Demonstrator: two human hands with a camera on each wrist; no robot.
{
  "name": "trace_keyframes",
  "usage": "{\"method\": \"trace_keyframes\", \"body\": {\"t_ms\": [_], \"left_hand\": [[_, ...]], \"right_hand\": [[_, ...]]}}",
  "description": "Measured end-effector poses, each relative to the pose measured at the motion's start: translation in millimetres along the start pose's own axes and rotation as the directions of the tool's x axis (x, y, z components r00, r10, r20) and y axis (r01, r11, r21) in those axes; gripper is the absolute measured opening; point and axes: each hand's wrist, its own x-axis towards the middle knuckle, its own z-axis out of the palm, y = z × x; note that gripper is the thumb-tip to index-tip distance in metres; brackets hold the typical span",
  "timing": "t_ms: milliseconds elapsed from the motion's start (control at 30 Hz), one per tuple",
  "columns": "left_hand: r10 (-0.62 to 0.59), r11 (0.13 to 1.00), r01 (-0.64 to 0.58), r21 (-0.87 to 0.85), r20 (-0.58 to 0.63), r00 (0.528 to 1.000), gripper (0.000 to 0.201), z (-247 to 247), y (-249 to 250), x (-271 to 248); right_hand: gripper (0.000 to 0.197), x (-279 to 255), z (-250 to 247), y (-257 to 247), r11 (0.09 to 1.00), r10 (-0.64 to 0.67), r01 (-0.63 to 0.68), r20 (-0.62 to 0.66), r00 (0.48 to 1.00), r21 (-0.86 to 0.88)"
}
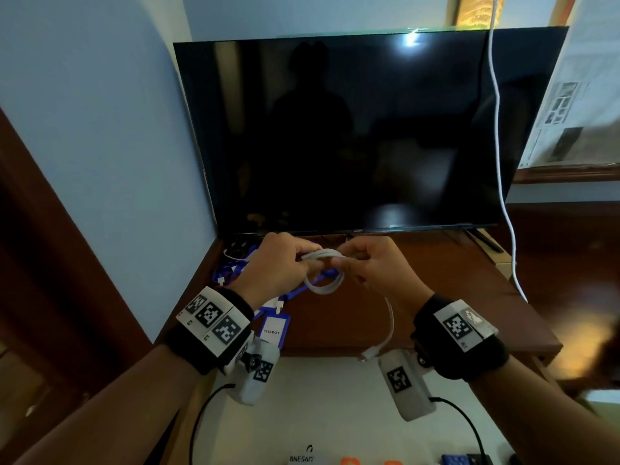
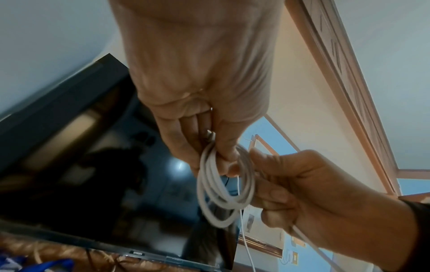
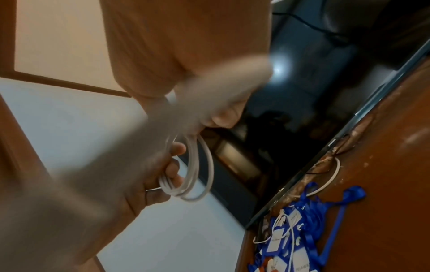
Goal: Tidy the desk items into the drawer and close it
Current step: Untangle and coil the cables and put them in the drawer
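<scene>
A white cable coil point(image 1: 323, 271) hangs in the air over the brown desk point(image 1: 436, 297), just in front of the dark screen. My left hand point(image 1: 295, 260) grips the coil's top from the left, fingers curled round the loops point(image 2: 223, 193). My right hand point(image 1: 349, 260) pinches the same coil from the right point(image 3: 197, 169). The cable's loose tail runs down under my right wrist to a connector point(image 1: 369, 355) at the desk's front edge. The open drawer point(image 1: 335, 414) with a white bottom lies below my wrists. Blue lanyards with badge holders point(image 1: 271, 327) lie on the desk's left side.
A large dark screen point(image 1: 352, 135) stands at the back of the desk. A second white cord point(image 1: 500, 162) hangs down on the right. Small items, one orange point(image 1: 349, 461), sit at the drawer's near edge. A blue wall closes the left side.
</scene>
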Motion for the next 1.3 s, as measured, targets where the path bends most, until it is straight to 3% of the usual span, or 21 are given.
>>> {"method": "trace_keyframes", "body": {"t_ms": [67,133,233,367,467,600,667,800,867,1033,1300], "left_hand": [[-0.041,0.999,0.041,0.020,0.049,0.998,0.028,-2,-4,-1],[-0.066,0.998,0.063,0.030,0.106,0.992,0.023,-4,-4,-2],[-0.063,0.997,0.052,0.057,0.200,0.978,0.020,-8,1,-2],[-0.039,0.997,0.059,-0.056,0.301,0.953,0.017,-12,4,-3],[-0.012,0.984,0.062,-0.169,0.284,0.959,0.018,-11,1,-4],[0.004,0.963,0.042,-0.268,0.170,0.985,0.021,-4,-5,-3],[-0.014,0.956,0.042,-0.292,0.098,0.995,0.022,0,-6,-2],[-0.031,0.971,0.017,-0.240,-0.053,0.998,0.018,9,-10,2],[-0.056,0.975,0.030,-0.221,-0.112,0.992,0.021,13,-10,4],[-0.013,0.999,0.001,-0.051,-0.241,0.971,0.029,25,-5,3],[0.005,0.997,-0.021,-0.073,-0.223,0.975,0.027,38,-6,2]], "right_hand": [[0.013,1,-5,4,0.995,-0.069,0.066,-0.030,0.997,-0.079],[0.004,1,-9,8,0.979,-0.163,0.157,-0.034,0.986,-0.133],[0.011,1,-9,17,0.945,-0.257,0.236,-0.066,0.964,-0.226],[0.009,4,0,28,0.830,-0.424,0.301,-0.180,0.888,-0.470],[0.003,5,8,30,0.828,-0.486,0.388,-0.175,0.856,-0.404],[0.006,4,16,31,0.931,-0.322,0.268,-0.208,0.924,-0.248],[0.010,3,17,27,0.985,-0.171,0.165,-0.208,0.963,-0.045],[0.033,-1,17,13,0.909,0.054,-0.004,-0.109,0.993,0.418],[0.038,-3,17,11,0.898,0.058,-0.024,-0.064,0.996,0.439],[0.013,-2,17,18,0.903,0.086,-0.037,-0.095,0.992,0.429],[0.013,-13,16,17,0.751,0.232,-0.213,0.052,0.971,0.625]]}}
